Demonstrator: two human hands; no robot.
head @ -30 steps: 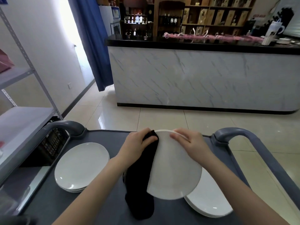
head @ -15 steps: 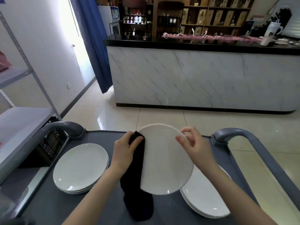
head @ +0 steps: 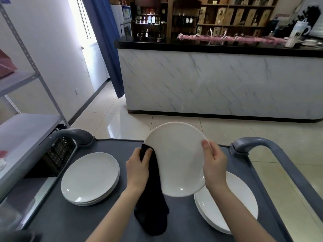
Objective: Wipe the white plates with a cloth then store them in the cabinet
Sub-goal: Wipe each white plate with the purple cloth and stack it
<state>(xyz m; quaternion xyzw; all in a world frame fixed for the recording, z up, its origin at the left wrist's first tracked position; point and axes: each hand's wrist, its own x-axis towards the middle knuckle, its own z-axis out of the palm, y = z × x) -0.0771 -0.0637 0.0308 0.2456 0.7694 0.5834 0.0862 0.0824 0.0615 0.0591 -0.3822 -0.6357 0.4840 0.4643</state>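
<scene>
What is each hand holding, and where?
The right hand grips the round white plate by its right rim. The left hand holds the black cloth near its top end, against the plate's left edge.

- Both bare forearms reach forward side by side, wrists about level, backs of the hands turned up.
- Left hand (head: 138, 167) grips a dark cloth (head: 152, 198), fingers curled round it, thumb pressed on top.
- Right hand (head: 214, 165) pinches the right edge of the white plate (head: 176, 158), thumb flat on its face, fingers tucked behind and out of sight.
</scene>
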